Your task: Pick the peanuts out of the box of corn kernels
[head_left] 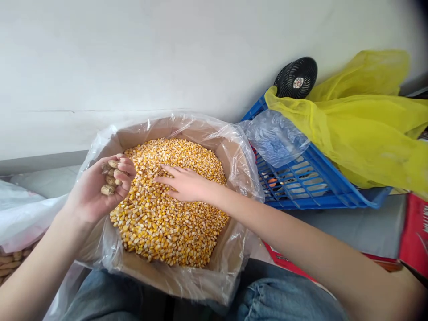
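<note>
My left hand (91, 191) is turned palm up at the left side of the corn, fingers curled round several unshelled peanuts (107, 190). Flat on the heap of yellow and white corn kernels (170, 232) lies my right hand (187, 183), its fingers stretched out and slightly spread. Whether kernels are under that palm is hidden. A cardboard box (158, 276) lined with a clear plastic bag (249, 178) holds the corn and stands just in front of my knees.
Right of the box, a blue plastic crate (321, 178) bears yellow mesh (354, 120) and a clear bag (277, 138); a black fan (297, 78) stands behind. Red cardboard (414, 232) lies at far right. Peanuts (10, 263) show in a white bag (30, 223) at left.
</note>
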Demonstrator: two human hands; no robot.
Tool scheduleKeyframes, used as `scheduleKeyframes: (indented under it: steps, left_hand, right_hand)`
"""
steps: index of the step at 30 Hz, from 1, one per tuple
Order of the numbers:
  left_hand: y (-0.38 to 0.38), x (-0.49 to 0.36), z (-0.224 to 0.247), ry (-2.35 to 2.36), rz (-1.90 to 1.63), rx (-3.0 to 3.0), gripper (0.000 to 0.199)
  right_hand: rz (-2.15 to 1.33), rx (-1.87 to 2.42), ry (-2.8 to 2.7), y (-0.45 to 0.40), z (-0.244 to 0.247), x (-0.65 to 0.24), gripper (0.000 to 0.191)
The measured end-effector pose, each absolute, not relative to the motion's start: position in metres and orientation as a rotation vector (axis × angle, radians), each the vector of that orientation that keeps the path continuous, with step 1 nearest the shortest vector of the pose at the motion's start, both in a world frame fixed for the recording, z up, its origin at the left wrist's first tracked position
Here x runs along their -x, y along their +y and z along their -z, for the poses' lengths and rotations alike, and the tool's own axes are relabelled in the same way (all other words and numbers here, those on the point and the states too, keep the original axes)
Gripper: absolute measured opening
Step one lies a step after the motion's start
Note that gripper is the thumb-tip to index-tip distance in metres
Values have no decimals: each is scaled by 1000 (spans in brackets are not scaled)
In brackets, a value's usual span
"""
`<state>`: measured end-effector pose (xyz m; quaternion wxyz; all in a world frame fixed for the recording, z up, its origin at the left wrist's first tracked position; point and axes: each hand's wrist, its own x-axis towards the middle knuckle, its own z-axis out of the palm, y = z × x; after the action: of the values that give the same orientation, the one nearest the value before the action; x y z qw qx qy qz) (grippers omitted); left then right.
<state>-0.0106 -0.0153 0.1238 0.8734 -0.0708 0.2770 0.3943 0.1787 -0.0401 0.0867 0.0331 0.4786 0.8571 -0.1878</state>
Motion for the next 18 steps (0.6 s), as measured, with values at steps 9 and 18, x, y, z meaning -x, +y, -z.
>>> scheduleKeyframes:
  steps: [9,18]
  left_hand:
    - [-15,-19,-105,571,-776,143,11]
    - [-8,-41,-92,655,-766,149,9]
  right_hand:
    - [678,-392,3107,-123,-53,-186,22]
    - [350,-388,2873,-136,11,-185,46]
